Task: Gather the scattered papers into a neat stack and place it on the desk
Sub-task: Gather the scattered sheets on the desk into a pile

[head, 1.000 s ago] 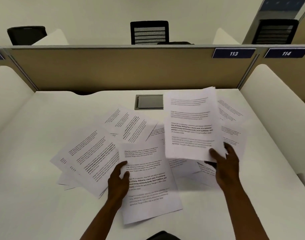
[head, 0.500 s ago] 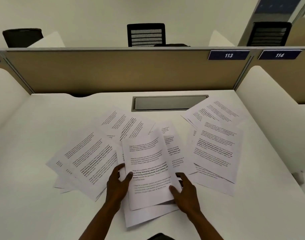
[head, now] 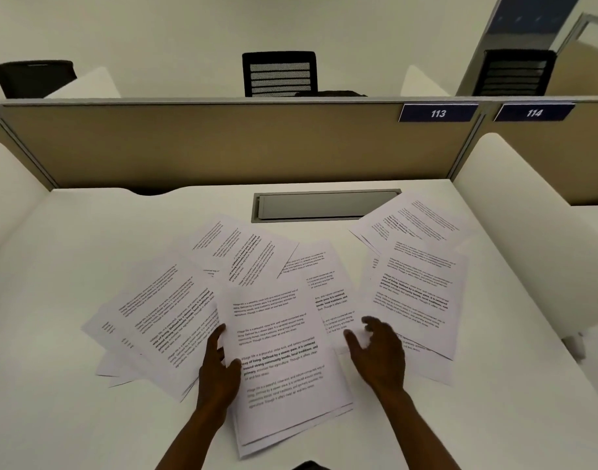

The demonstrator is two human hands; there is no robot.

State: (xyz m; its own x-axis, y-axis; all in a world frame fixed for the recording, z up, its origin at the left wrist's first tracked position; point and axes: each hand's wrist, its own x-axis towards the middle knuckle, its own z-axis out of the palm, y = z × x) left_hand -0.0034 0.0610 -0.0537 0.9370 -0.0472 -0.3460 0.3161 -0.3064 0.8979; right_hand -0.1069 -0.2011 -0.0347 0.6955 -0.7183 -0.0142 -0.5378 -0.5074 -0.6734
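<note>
Lying spread over the white desk top [head: 70, 266], the white printed paper sheets [head: 416, 293] form a loose fan from the left side to the right side. Near the middle, a small pile of sheets [head: 284, 361] sits at the near edge, its edges not aligned. The left hand [head: 219, 371] holds the left edge of this pile, with the thumb on top of the page and the fingers curled at its border. The right hand [head: 379, 351] is just right of the pile, above other sheets, its fingers relaxed and spread, gripping nothing. At the far side of the desk there is a grey rectangular cable flap [head: 324, 205], and one sheet covers its right corner. Behind it stands a tan partition panel [head: 222, 144] with a blue label 113 [head: 438, 113].
</note>
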